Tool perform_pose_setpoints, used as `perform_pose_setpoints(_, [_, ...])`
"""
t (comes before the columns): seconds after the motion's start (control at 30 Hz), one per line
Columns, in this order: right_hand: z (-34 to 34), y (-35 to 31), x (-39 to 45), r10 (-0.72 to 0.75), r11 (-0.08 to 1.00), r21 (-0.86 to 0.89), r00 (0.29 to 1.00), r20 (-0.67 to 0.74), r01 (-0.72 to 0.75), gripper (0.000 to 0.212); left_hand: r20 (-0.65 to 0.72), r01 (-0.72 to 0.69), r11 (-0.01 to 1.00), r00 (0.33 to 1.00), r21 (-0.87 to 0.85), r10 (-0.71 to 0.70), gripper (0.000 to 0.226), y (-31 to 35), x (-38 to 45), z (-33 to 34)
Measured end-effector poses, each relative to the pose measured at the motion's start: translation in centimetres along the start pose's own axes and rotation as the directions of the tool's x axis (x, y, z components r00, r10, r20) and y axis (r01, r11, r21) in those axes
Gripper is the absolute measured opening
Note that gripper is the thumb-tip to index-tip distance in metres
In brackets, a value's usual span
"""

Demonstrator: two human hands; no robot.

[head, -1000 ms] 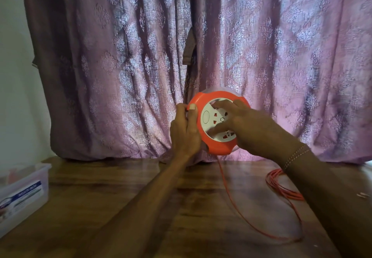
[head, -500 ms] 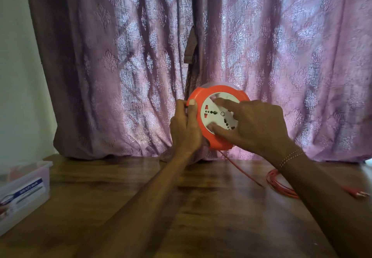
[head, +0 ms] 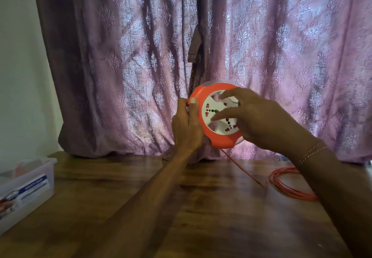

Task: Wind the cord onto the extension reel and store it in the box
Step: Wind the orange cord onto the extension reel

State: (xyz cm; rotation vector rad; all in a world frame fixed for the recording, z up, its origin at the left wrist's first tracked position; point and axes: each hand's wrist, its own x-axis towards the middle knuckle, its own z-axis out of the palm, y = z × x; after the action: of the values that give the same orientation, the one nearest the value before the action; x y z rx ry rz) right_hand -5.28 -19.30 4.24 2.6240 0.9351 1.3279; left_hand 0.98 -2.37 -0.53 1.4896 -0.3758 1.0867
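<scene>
An orange extension reel is being held upright above a wooden table, its white socket face turned toward the camera, in front of a mauve patterned curtain. The reel's left rim is being gripped by the left hand, whose fingers are curled round the edge with the thumb lying on the orange front. The right hand is being laid across the socket face with its fingers spread and fairly straight, the fingertips being pressed against the white disc; nothing is being clasped by it. A thin bracelet is being worn on the right wrist. The orange cord is being let out from the bottom of the reel, slanting down to the right to the tabletop, where the rest of it is lying in loose loops near the right forearm, partly hidden behind it. A clear plastic box with a blue and white label is sitting at the table's left edge, well apart from the reel; its contents cannot be made out.
</scene>
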Motion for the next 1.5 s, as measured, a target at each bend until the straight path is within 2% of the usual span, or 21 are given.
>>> perform_pose_setpoints(0.1, [0.3, -0.5, 0.2, -0.021, 0.999, -0.032, 0.997, 0.075, 0.024, 0.065, 0.009, 0.005, 1.000, 1.000, 0.000, -0.005, 0.030, -0.1, -0.1, -0.1])
perform_pose_setpoints(0.23, [0.5, -0.5, 0.4, -0.037, 0.999, -0.002, 0.993, 0.110, 0.038, 0.058, 0.019, 0.002, 1.000, 1.000, -0.006, -0.002, 0.028, 0.2, -0.3, 0.1])
perform_pose_setpoints(0.37, [0.4, -0.7, 0.3, -0.059, 0.992, -0.110, 0.996, 0.059, 0.066, 0.058, 0.020, -0.018, 1.000, 1.000, -0.004, 0.018, 0.028, 0.4, -0.4, 0.1])
perform_pose_setpoints(0.47, [0.4, -0.5, 0.1, -0.053, 0.989, -0.138, 0.999, 0.008, 0.054, 0.047, 0.024, -0.031, 1.000, 0.999, -0.004, 0.031, 0.032, 0.2, -0.4, 0.1])
perform_pose_setpoints(0.57, [0.7, -0.6, 0.0, 0.042, 0.983, -0.175, 0.998, -0.051, -0.051, 0.047, 0.012, -0.031, 0.999, 0.999, -0.010, 0.031, 0.036, 0.2, -0.3, 0.2])
perform_pose_setpoints(0.67, [1.4, -0.9, 0.2, 0.231, 0.950, -0.149, 0.941, -0.247, -0.273, 0.059, 0.020, -0.022, 1.000, 1.000, -0.010, 0.022, 0.034, 0.3, -0.4, 0.3])
perform_pose_setpoints(0.77, [1.8, -0.9, 0.2, 0.269, 0.925, -0.174, 0.907, -0.325, -0.337, 0.069, 0.042, -0.025, 1.000, 0.999, -0.013, 0.026, 0.036, 0.4, -0.6, 0.4])
perform_pose_setpoints(0.9, [1.2, -0.3, 0.1, 0.203, 0.950, -0.176, 0.938, -0.280, -0.258, 0.066, 0.032, -0.031, 1.000, 0.999, 0.002, 0.031, 0.036, 0.2, -0.7, 0.3])
perform_pose_setpoints(1.07, [0.2, 0.3, 0.0, -0.050, 0.997, -0.063, 0.995, -0.085, 0.045, 0.023, 0.000, -0.025, 1.000, 1.000, 0.012, 0.025, 0.035, 0.2, -0.2, 0.1])
perform_pose_setpoints(1.1, [0.2, 0.3, 0.0, -0.056, 0.997, -0.049, 0.998, -0.041, 0.054, 0.027, -0.001, -0.020, 1.000, 1.000, 0.010, 0.020, 0.034, 0.2, -0.2, 0.0])
perform_pose_setpoints(1.2, [0.5, 0.0, 0.1, 0.001, 0.999, -0.053, 0.991, 0.134, 0.006, 0.065, 0.015, -0.021, 1.000, 1.000, 0.012, 0.021, 0.031, 0.0, -0.3, 0.1])
perform_pose_setpoints(1.23, [0.6, -0.2, 0.1, 0.012, 0.998, -0.065, 0.986, 0.166, -0.001, 0.072, 0.022, -0.023, 1.000, 0.999, 0.008, 0.022, 0.030, 0.0, -0.4, 0.1])
perform_pose_setpoints(1.3, [0.7, -0.6, 0.2, 0.017, 0.997, -0.078, 0.987, 0.161, -0.004, 0.070, 0.027, -0.021, 1.000, 0.999, 0.001, 0.021, 0.028, 0.0, -0.5, 0.2])
perform_pose_setpoints(1.43, [0.8, -0.8, 0.1, 0.024, 0.985, -0.170, 0.999, 0.044, -0.016, 0.054, 0.019, -0.044, 0.999, 0.999, 0.010, 0.044, 0.028, -0.1, -0.5, 0.3])
perform_pose_setpoints(1.5, [0.9, -0.9, 0.0, 0.078, 0.975, -0.210, 0.997, 0.001, -0.076, 0.053, 0.010, -0.049, 0.999, 0.999, 0.017, 0.049, 0.030, -0.1, -0.4, 0.3])
